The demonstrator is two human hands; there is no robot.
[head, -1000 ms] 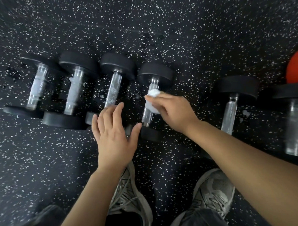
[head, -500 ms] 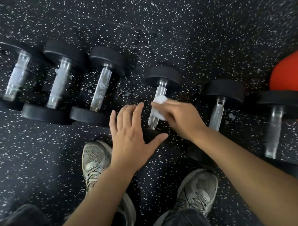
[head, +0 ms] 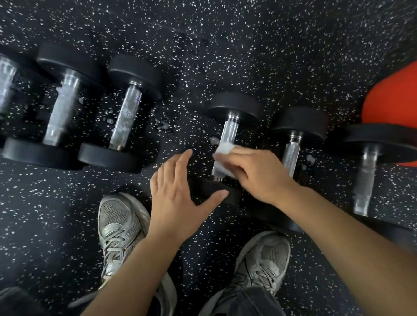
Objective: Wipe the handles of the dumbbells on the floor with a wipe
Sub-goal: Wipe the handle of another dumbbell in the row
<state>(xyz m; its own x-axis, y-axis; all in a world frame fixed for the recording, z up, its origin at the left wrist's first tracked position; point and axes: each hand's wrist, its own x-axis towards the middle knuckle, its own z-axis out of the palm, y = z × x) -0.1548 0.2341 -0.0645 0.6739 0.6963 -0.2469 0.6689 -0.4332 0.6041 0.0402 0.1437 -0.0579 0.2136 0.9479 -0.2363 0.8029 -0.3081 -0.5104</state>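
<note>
Landmark: middle dumbbell [head: 229, 139], fourth in the row on the speckled floor [head: 230, 40], lying with its handle pointing away from the person.
Wipe [head: 223, 158]: white, folded over the near part of that dumbbell's handle.
Right hand [head: 254, 173]: fingers closed around the wipe, pressing it to the handle.
Left hand [head: 178, 192]: fingers wide and holding nothing, spread just left of the landmark's near weight, thumb lying over that weight.
Other dumbbells: three to the left of the landmark, their handles coated in white foam; two to its right.
Foam flecks: on the floor just left of the landmark.
Red ball [head: 398, 98]: far right, behind the last dumbbell.
Shoes [head: 120, 228]: grey, nearer than the landmark.
</note>
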